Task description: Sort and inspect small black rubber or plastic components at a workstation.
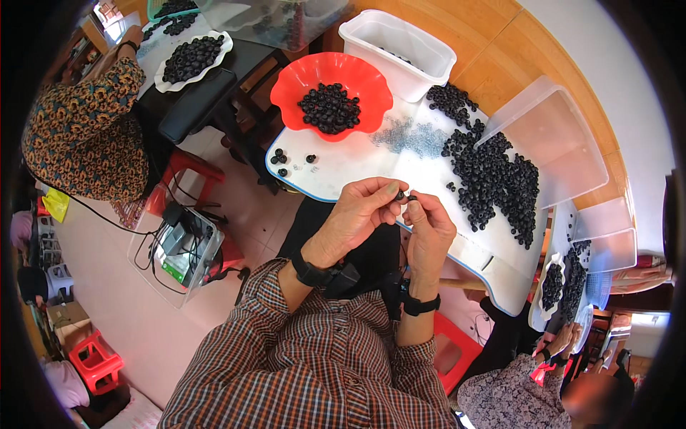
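Note:
My left hand (357, 214) and my right hand (429, 230) meet above the near edge of the white table (357, 168). The left thumb and fingers pinch a small round black part (400, 194). Right fingertips are closed on a tiny dark piece (411, 199) against it; its exact kind is too small to make out. Beyond the left hand, several loose black parts (279, 156) lie near the table's left end. A red wavy-rimmed bowl (286, 75) holds many assembled-looking black parts. To the right spreads a large heap of black pieces (493, 179), beside a scatter of small clear or silvery bits (411, 137).
A white tub (400, 79) stands at the back, and a clear plastic bin (564, 143) lies tipped by the heap. Co-workers sit at left, in a patterned top (86, 136), and at lower right (514, 393). A red stool (96, 361) and a clear box of cables (179, 250) are on the floor.

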A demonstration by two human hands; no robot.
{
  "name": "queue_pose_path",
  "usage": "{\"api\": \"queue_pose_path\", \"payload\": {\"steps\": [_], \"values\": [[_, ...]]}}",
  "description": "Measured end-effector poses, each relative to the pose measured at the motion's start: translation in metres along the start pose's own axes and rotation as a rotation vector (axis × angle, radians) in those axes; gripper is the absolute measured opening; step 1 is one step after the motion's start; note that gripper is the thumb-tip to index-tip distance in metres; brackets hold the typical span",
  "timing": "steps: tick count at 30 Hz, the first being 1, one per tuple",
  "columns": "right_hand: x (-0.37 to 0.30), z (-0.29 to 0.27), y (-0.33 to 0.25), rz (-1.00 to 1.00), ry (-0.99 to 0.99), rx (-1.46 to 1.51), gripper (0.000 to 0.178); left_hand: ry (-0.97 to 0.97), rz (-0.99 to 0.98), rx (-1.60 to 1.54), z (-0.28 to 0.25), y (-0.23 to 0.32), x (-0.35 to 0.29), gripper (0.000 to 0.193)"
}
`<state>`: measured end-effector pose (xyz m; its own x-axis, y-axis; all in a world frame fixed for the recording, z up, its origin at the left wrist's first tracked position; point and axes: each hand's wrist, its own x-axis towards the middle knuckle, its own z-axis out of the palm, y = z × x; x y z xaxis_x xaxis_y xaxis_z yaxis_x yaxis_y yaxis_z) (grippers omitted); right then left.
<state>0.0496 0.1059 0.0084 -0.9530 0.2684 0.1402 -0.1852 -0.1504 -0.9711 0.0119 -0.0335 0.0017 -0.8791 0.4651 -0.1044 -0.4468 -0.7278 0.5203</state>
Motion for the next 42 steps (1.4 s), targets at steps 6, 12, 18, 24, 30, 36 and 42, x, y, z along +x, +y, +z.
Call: {"api": "queue_pose_path", "payload": {"steps": [6, 12, 18, 24, 30, 36, 42], "values": [[-0.005, 0.007, -0.007, -0.122, 0.025, -0.144, 0.012, 0.012, 0.019, 0.056, 0.006, 0.003, -0.004, 0.025], [-0.009, 0.015, -0.012, -0.236, 0.045, -0.234, 0.011, 0.039, 0.060, 0.134, 0.011, 0.002, -0.009, 0.024], [-0.011, 0.015, -0.010, -0.277, 0.071, -0.261, 0.010, 0.033, 0.087, 0.180, 0.016, 0.002, -0.013, 0.024], [-0.012, 0.015, -0.011, -0.309, 0.093, -0.340, 0.012, 0.054, 0.120, 0.243, 0.019, 0.002, -0.015, 0.023], [-0.013, 0.015, -0.011, -0.404, 0.113, -0.388, 0.011, 0.030, 0.159, 0.375, 0.023, 0.008, -0.022, 0.023], [-0.017, 0.016, -0.023, -0.438, 0.094, -0.518, 0.014, 0.030, 0.184, 0.369, 0.024, 0.009, -0.025, 0.022], [-0.020, 0.016, -0.030, -0.463, 0.064, -0.570, 0.015, 0.017, 0.214, 0.336, 0.024, 0.007, -0.027, 0.020]]}}
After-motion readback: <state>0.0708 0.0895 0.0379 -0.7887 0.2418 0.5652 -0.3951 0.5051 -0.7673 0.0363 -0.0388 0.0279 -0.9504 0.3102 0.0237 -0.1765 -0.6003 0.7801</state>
